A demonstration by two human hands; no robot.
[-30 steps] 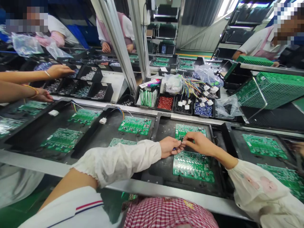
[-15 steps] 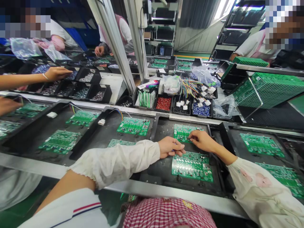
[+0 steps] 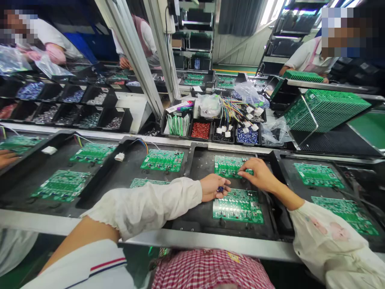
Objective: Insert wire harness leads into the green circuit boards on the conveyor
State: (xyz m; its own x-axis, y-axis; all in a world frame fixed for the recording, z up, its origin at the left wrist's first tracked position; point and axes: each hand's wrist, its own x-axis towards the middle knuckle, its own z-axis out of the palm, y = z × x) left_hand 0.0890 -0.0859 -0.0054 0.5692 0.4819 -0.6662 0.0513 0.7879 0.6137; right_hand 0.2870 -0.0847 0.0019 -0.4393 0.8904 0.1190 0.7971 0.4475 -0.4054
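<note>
My left hand (image 3: 213, 187) is curled shut on several small blue parts (image 3: 220, 188), resting at the left edge of a near green circuit board (image 3: 238, 207). My right hand (image 3: 258, 174) reaches to the far green circuit board (image 3: 228, 166) in the same black tray (image 3: 204, 208), fingertips pinched down on the board's surface; what they hold is too small to make out. Both arms wear white sleeves.
Black trays with more green boards (image 3: 162, 159) run left and right along the line. Behind stand bins of red parts (image 3: 200, 130), blue parts (image 3: 247, 136), green packets (image 3: 176, 124) and coloured wire leads (image 3: 237, 108). A rack of green boards (image 3: 325, 108) stands at right. Other people work across and at left.
My right hand left my left hand and moved up onto the far board. The trays have shifted left. The co-worker's arms at far left have pulled mostly out of view.
</note>
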